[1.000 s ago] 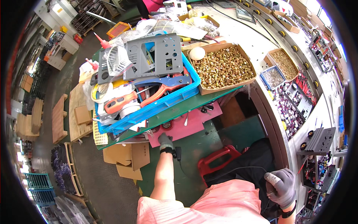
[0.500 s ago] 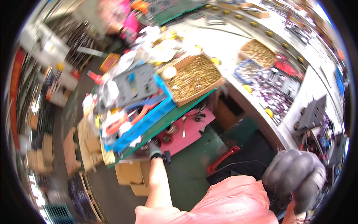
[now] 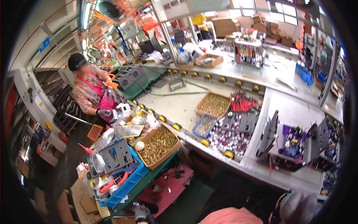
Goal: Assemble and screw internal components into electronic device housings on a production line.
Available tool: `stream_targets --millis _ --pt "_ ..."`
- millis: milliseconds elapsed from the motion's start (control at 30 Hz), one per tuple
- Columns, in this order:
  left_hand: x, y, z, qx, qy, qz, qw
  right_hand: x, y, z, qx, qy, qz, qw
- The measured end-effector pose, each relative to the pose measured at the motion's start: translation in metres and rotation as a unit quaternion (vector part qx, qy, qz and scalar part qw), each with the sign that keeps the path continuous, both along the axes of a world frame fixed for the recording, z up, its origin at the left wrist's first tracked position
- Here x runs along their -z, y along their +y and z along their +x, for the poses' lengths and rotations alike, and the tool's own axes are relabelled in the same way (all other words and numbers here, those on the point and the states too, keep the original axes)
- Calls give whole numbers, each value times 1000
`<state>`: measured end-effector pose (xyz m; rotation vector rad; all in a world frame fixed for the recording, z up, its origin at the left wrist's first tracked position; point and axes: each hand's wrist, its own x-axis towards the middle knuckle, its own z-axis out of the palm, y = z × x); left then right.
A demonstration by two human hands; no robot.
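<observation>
My left hand (image 3: 141,212), in a grey glove, is low in the view, by the shelf under the green bench. It is right beside a dark cylinder (image 3: 150,207) with a silvery end; whether its fingers close round the cylinder cannot be made out. Beyond lies a pink sheet (image 3: 179,192) with round jars and a spoon-like tool on it. My right hand (image 3: 298,207), gloved in grey, is raised close at the lower right, blurred, its fingers curled. A dark curved thing with a red edge (image 3: 276,209) shows next to it; what the fingers hold is hidden.
A blue crate (image 3: 128,186) of tools and a cardboard box of brass-coloured screws (image 3: 158,147) stand on the bench's left. Connectors, red-wired parts and dark panel assemblies (image 3: 268,134) cover the right-hand line. A co-worker (image 3: 91,87) in a pink apron stands at far left.
My view has tilted up, bringing the co-worker and far worktables into sight. Both my hands now appear lower in the picture. The right one remains curled.
</observation>
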<state>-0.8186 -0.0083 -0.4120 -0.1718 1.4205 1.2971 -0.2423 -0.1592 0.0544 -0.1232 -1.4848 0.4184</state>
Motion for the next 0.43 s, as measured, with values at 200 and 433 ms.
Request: stream_targets --millis 200,433 --pt "38 -82 -9 308 -351 213 858 14 25 40 -179 -242 4 954" --pt "-72 -54 157 374 -104 34 921 -27 69 51 -83 -156 67 982"
